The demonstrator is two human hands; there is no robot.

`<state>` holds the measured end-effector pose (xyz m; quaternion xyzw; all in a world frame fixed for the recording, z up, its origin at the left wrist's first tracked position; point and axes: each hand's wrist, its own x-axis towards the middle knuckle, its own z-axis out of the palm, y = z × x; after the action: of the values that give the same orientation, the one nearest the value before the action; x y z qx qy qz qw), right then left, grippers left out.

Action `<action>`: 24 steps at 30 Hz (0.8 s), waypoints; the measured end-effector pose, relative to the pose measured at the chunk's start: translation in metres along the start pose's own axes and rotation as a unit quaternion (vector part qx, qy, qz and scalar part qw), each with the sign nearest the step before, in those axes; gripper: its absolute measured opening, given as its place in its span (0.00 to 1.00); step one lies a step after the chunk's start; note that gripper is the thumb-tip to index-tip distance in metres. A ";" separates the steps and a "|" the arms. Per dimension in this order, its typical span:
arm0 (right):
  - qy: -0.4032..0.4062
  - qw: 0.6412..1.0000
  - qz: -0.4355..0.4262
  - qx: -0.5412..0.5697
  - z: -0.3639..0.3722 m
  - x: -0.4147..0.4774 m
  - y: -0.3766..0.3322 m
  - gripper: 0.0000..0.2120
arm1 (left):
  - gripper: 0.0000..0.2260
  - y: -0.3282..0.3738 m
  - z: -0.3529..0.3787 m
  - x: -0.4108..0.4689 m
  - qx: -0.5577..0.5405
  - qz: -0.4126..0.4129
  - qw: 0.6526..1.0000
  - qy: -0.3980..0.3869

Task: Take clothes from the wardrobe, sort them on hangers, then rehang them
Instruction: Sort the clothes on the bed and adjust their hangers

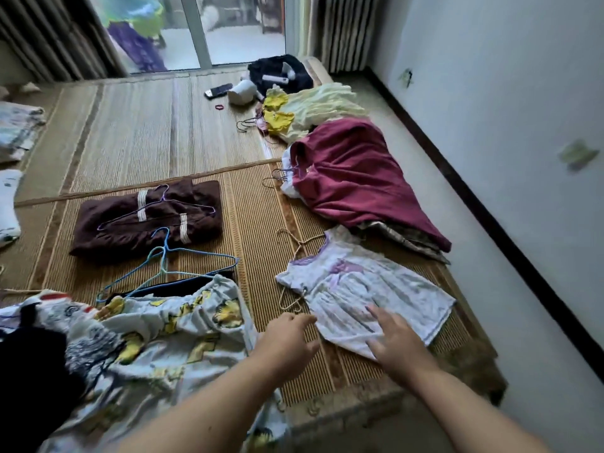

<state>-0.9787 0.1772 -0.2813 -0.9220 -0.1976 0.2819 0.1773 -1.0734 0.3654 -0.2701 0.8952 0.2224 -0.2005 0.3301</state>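
woven straw mat (248,223) covers the bed, and a small white-and-lilac dress (369,289) lies flat on its near right part, on a beige hanger (295,243). right hand (397,338) rests flat on the skirt with fingers spread, while left hand (287,338) reaches just beside the hem, fingers loosely extended and holding nothing. a maroon garment (356,181) lies beyond the dress.
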 end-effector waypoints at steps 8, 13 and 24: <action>-0.070 0.995 -0.053 -0.049 -0.075 0.043 0.062 0.26 | 0.23 0.098 0.029 0.047 -0.015 -0.023 1.000 0.007; -0.089 0.990 -0.081 -0.071 -0.065 0.097 0.063 0.29 | 0.23 0.074 0.037 0.087 -0.027 -0.069 0.997 0.021; -0.071 0.984 -0.137 -0.086 0.031 0.277 0.067 0.26 | 0.23 -0.048 0.067 0.229 0.001 -0.155 0.987 0.048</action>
<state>-0.7679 0.2553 -0.4594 -0.8756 -0.3571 0.3023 0.1201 -0.9252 0.4133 -0.4574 0.8588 0.3736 -0.2066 0.2832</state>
